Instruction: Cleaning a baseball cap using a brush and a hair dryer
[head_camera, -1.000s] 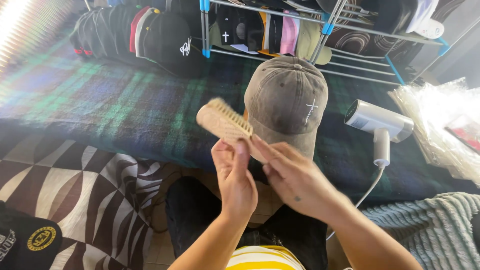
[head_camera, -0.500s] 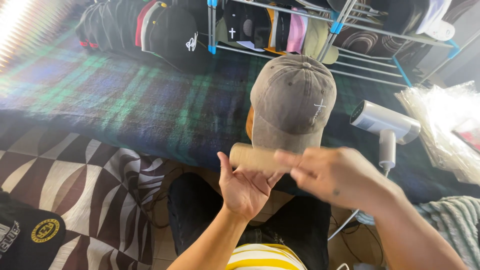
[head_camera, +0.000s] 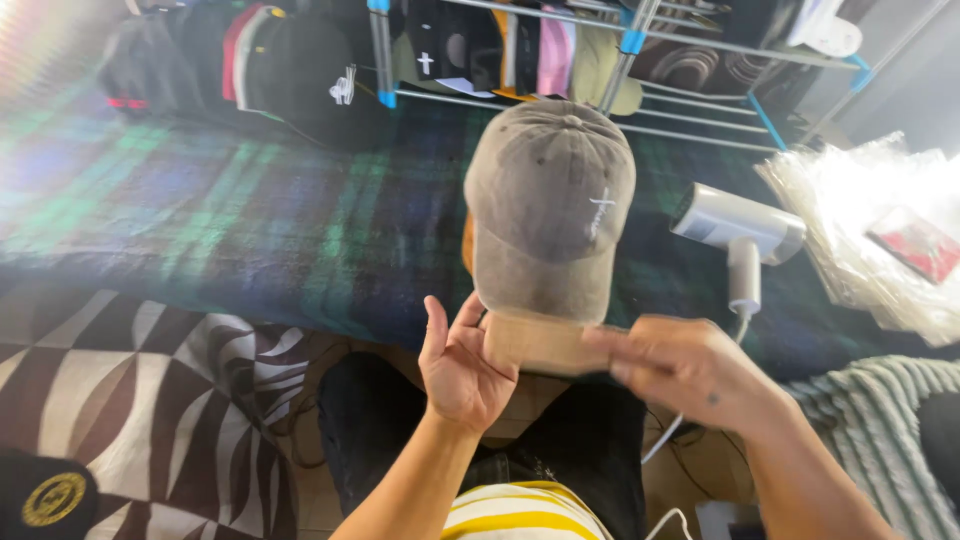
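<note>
A washed grey-brown cap (head_camera: 550, 205) with a small white embroidered mark sits upright on a plaid-covered surface (head_camera: 230, 220), its brim toward me. My right hand (head_camera: 680, 368) grips a pale wooden brush (head_camera: 535, 342) by one end, held flat just below the cap's brim. My left hand (head_camera: 462, 368) is open, palm up, with its fingers beside and under the brush's free end.
A white handheld steamer (head_camera: 738, 232) with a cord lies right of the cap. A metal rack (head_camera: 610, 60) of caps stands behind, dark caps (head_camera: 290, 70) at the back left. Clear plastic bags (head_camera: 880, 240) lie far right, a patterned cloth (head_camera: 120, 390) at left.
The brush passed from my left hand to my right hand and turned flat below the brim. My left hand opened. The view shifted slightly.
</note>
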